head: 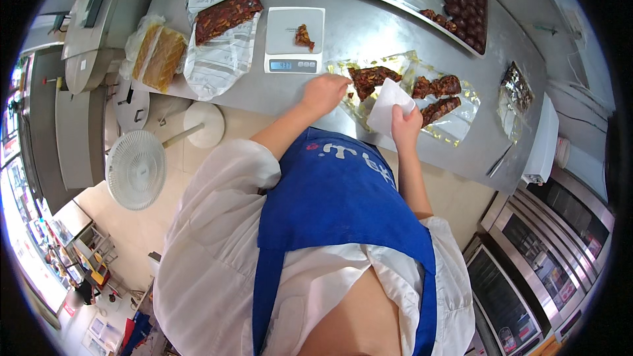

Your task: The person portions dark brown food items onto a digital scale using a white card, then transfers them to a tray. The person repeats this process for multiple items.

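Note:
My right hand (406,126) grips a white flat scraper (388,109) over a clear film wrapper with gold marks (457,126). My left hand (326,93) is at the wrapper's left edge, beside a dark nut-studded slab piece (368,80); whether its fingertips hold anything is not clear. More pieces (437,87) lie right of the scraper. Behind my left hand, a small nutty piece (303,38) rests on a white digital scale (295,62) with a lit display. A larger nutty slab (227,17) lies on a striped white wrapper (217,69) left of the scale.
A metal tray (395,7) at the back holds yellow pieces and rows of dark round sweets. A bagged yellowish block (160,57) sits at the table's left edge. At right are a wrapped dark piece (516,89) and a thin metal tool (499,160). A white fan (137,169) stands left.

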The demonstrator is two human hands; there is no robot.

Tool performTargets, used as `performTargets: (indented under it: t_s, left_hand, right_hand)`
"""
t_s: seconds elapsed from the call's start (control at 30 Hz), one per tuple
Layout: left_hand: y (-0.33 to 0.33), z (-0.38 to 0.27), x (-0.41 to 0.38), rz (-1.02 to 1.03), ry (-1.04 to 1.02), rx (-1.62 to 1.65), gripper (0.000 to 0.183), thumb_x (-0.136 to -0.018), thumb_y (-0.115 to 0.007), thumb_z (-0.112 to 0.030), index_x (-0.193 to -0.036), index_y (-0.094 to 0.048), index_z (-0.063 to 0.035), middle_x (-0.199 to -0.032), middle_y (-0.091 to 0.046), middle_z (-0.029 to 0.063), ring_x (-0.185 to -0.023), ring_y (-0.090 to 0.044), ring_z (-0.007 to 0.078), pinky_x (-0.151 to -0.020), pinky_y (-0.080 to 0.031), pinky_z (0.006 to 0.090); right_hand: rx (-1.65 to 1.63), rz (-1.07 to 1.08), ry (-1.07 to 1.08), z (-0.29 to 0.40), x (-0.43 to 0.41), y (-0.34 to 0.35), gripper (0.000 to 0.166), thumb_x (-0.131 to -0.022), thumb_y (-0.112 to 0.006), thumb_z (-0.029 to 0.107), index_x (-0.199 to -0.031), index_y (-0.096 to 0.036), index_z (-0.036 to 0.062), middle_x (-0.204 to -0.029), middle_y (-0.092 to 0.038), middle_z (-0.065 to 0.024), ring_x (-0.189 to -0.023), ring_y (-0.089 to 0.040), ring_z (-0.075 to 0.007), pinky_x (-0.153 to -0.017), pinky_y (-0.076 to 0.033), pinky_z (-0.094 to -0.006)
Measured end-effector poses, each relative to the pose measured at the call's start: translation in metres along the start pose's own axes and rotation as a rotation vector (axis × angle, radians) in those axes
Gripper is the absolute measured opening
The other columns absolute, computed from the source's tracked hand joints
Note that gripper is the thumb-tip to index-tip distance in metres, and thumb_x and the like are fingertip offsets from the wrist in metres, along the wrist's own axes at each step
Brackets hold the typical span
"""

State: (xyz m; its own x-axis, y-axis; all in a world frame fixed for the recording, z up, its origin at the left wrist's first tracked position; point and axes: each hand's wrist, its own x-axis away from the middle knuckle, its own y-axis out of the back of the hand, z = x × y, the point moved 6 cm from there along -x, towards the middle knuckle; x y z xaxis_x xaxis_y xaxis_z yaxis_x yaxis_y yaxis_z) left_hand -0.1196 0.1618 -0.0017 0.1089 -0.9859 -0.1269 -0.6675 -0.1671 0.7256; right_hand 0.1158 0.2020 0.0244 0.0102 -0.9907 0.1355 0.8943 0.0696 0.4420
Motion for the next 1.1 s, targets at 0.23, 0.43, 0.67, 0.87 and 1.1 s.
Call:
performTargets:
  t_s: [0.23, 0.43, 0.67, 0.87, 1.1]
  left_hand:
    - [0.079, 0.043, -0.032, -0.399, 0.043, -0.052, 0.029, -0.081, -0.073, -0.021, -0.107, -0.068, -0.0086, -0.096, -0.069, 0.0095, -0.089, -0.065, 0.0289, -0.081, -0.052, 0.0384]
    - [0.084, 0.068, -0.058, -0.183, 0.280, -0.275, 0.062, -0.072, -0.080, -0.027, -0.125, -0.058, -0.0053, -0.114, -0.061, 0.0157, -0.106, -0.058, 0.0342, -0.094, -0.047, 0.0411]
    - [0.080, 0.094, -0.054, -0.313, 0.382, 0.083, 0.049, -0.073, -0.072, -0.016, -0.119, -0.063, -0.0050, -0.107, -0.070, 0.0153, -0.097, -0.068, 0.0267, -0.086, -0.054, 0.0371]
    - [0.034, 0.008, -0.021, 0.096, 0.211, 0.211, 0.045, -0.070, -0.074, -0.014, -0.113, -0.064, -0.0046, -0.102, -0.068, 0.0161, -0.096, -0.066, 0.0314, -0.086, -0.052, 0.0407]
    - [0.001, -0.001, 0.013, 0.117, -0.032, 0.062, 0.053, -0.071, -0.080, -0.018, -0.118, -0.061, -0.0045, -0.114, -0.064, 0.0156, -0.106, -0.060, 0.0347, -0.093, -0.048, 0.0418]
  right_hand:
    - [0.388, 0.172, 0.233, 0.030, 0.008, -0.021, 0.028, -0.078, -0.061, 0.014, -0.102, -0.066, 0.0011, -0.090, -0.070, -0.0185, -0.078, -0.068, -0.0342, -0.073, -0.055, -0.0414]
    - [0.738, 0.540, 0.568, 0.061, 0.031, -0.088, 0.013, -0.082, -0.059, 0.013, -0.092, -0.066, 0.0082, -0.088, -0.066, -0.0128, -0.081, -0.068, -0.0303, -0.068, -0.056, -0.0421]
    - [0.835, 0.485, 0.383, 0.041, 0.021, -0.088, 0.011, -0.084, -0.057, 0.014, -0.090, -0.062, 0.0054, -0.085, -0.068, -0.0164, -0.078, -0.069, -0.0318, -0.067, -0.056, -0.0425]
    - [0.715, 0.417, 0.166, 0.024, 0.002, -0.065, 0.032, -0.080, -0.060, 0.016, -0.109, -0.062, 0.0012, -0.089, -0.069, -0.0219, -0.081, -0.069, -0.0354, -0.071, -0.055, -0.0465]
    - [0.618, 0.310, 0.250, 0.049, 0.012, -0.056, 0.027, -0.087, -0.058, 0.017, -0.110, -0.062, 0.0022, -0.089, -0.069, -0.0195, -0.079, -0.068, -0.0361, -0.070, -0.055, -0.0453]
